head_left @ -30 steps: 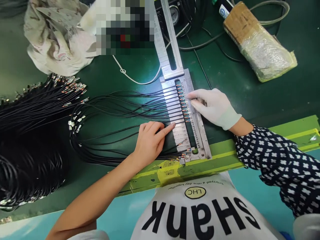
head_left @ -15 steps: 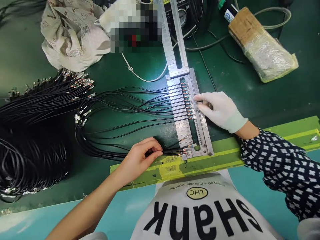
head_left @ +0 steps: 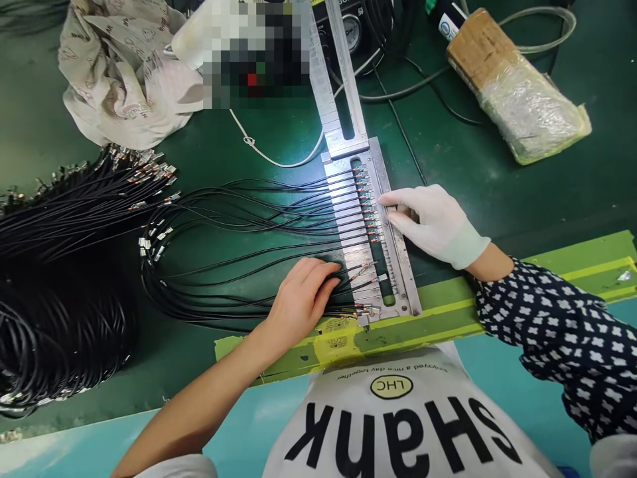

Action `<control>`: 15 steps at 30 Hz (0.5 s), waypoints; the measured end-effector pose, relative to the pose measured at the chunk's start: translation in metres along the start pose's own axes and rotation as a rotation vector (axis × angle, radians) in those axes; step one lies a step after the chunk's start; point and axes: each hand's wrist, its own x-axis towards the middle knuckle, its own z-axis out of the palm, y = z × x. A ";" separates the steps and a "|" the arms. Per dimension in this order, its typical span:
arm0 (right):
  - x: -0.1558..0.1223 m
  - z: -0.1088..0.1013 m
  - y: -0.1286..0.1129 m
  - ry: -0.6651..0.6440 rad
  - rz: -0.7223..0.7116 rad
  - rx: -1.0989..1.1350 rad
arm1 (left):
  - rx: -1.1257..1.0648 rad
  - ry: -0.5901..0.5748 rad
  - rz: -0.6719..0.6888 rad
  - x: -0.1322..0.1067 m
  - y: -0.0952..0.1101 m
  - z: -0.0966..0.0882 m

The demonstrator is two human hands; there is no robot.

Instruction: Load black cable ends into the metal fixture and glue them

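Note:
A slotted metal jig lies on the green bench with several thin black wires laid across its grooves, their copper tips lined up in its middle channel. My bare left hand is closed in a pinch on one black wire just left of the jig's near end, the wire's tip reaching over the grooves. My right hand, in a white glove, rests on the jig's right rail with its forefinger stretched toward the wire tips; it holds nothing.
A big bundle of black wires with metal terminals fills the left side. A crumpled cloth lies at the back left, a wrapped cardboard block at the back right. A yellow-green strip runs along the bench's near edge.
My left hand picked a wire from the loose ends near the bench edge and carried it up to the jig's near grooves. The gloved right hand stayed on the rail.

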 end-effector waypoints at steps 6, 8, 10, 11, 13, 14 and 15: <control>0.002 -0.001 0.000 -0.022 0.013 0.020 | -0.057 0.148 -0.020 0.016 0.005 -0.002; 0.003 -0.001 0.000 -0.022 0.019 0.022 | -0.021 0.193 0.007 0.024 0.007 -0.001; 0.004 -0.001 0.001 -0.024 0.023 0.022 | 0.033 0.205 0.048 0.030 0.008 0.002; 0.004 -0.001 0.001 -0.025 0.024 0.023 | 0.052 0.203 0.067 0.033 0.008 0.004; 0.004 -0.001 0.001 -0.027 0.018 0.025 | 0.067 0.196 0.088 0.037 0.007 0.007; 0.004 -0.001 0.001 -0.026 0.016 0.027 | 0.068 0.192 0.092 0.038 0.006 0.007; 0.004 -0.001 0.001 -0.026 0.013 0.030 | 0.070 0.187 0.095 0.039 0.004 0.007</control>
